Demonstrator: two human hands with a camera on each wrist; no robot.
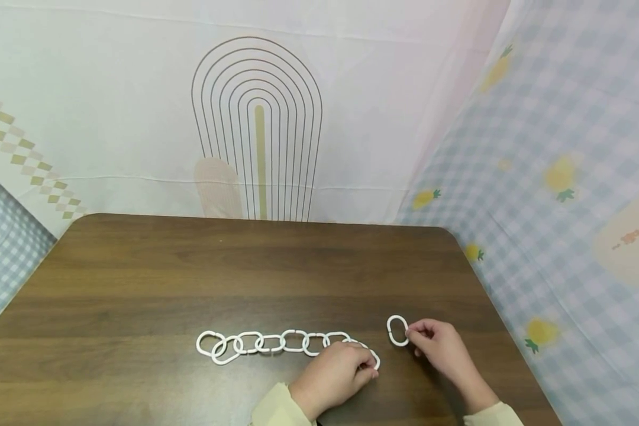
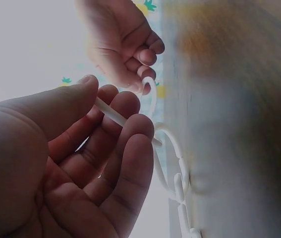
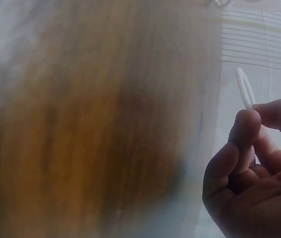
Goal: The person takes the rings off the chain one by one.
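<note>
A chain of several white plastic links [image 1: 294,341] lies across the wooden table. My left hand [image 1: 334,373] pinches the link at the chain's right end between thumb and fingers; part of the chain is hidden behind that hand. In the left wrist view, the pinched link [image 2: 111,114] crosses the fingertips, with other links hanging down beside it. To the right, my right hand [image 1: 441,350] holds a single white link [image 1: 397,331] by its side, apart from the chain. In the right wrist view, this loose link [image 3: 245,89] sticks up from between thumb and finger.
The wooden table [image 1: 234,272] has rounded far corners. Behind it hangs a pale cloth [image 1: 373,118] with an arch pattern, and a checked cloth [image 1: 532,236] with pineapples runs along the right edge.
</note>
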